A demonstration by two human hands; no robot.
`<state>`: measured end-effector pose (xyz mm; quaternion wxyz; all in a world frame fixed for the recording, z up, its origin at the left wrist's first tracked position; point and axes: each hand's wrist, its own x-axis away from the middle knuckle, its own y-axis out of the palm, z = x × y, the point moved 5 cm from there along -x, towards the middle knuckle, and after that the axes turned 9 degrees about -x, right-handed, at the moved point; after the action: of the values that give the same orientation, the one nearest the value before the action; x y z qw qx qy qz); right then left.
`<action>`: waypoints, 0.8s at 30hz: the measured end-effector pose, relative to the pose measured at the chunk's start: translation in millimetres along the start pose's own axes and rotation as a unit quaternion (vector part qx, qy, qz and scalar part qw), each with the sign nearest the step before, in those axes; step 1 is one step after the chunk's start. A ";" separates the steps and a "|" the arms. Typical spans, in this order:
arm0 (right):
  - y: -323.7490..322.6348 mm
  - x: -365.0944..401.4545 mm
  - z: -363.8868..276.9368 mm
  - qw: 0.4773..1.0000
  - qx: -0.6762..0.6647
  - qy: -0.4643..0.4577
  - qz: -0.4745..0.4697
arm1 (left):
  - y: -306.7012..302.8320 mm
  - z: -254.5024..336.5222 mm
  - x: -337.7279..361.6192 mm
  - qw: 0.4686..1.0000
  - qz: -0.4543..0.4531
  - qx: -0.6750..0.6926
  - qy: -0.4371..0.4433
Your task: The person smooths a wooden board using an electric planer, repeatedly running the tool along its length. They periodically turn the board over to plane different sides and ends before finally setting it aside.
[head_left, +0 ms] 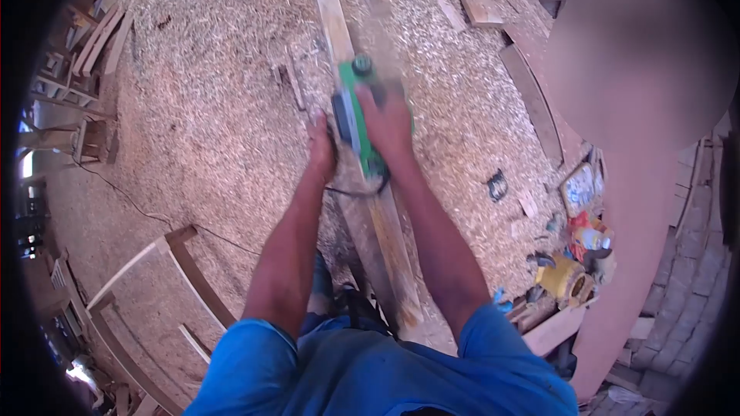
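A green electric hand planer (pixel 348 81) sits on a long, narrow wooden board (pixel 331 19) that runs away from me. My right hand (pixel 391 125) is closed around the planer's top handle, slightly smeared by motion. Just left of the tool is my left hand (pixel 321 148), fingers stretched forward and nothing visible in it. A dark power cord (pixel 351 193) leaves the planer's rear and passes near my left wrist. Hazy dust hangs at the planer's right side. The near end of the board reaches back toward my body.
Wood shavings (pixel 208 92) cover the ground. A wooden frame (pixel 181 258) lies at lower left, with a thin cable (pixel 127 199) beyond it. At right are a yellow power tool (pixel 561 277), a dark coiled item (pixel 497 185) and planks (pixel 536 104). A blurred shape (pixel 636 185) fills the right side.
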<state>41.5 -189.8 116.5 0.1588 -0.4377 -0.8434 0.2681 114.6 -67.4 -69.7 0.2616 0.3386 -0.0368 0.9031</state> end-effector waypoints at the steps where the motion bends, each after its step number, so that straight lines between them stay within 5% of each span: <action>1: -14.3 44.5 25.4 1.000 -0.002 -0.006 0.006 | 0.2 3.5 2.5 1.000 0.003 -0.011 -0.005; 6: -110.4 320.5 101.2 0.998 0.015 0.053 -0.016 | 6.4 4.9 7.7 0.972 0.031 -0.230 -0.031; 11: -152.4 455.5 126.8 0.992 0.009 0.126 -0.010 | 7.1 -3.7 -4.9 0.987 0.013 -0.162 -0.014; 20: -80.4 283.9 68.8 0.995 0.050 0.086 0.022 | 7.4 -4.2 -4.7 0.991 -0.052 -0.124 -0.012; 24: -47.6 186.7 33.0 0.998 0.030 0.053 0.033 | 3.4 -12.9 -18.9 0.970 -0.212 0.123 0.006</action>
<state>-112.0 -68.9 124.2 0.2072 -0.4735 -0.8107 0.2749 117.3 -75.7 -91.2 0.4034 0.3630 0.1481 0.8268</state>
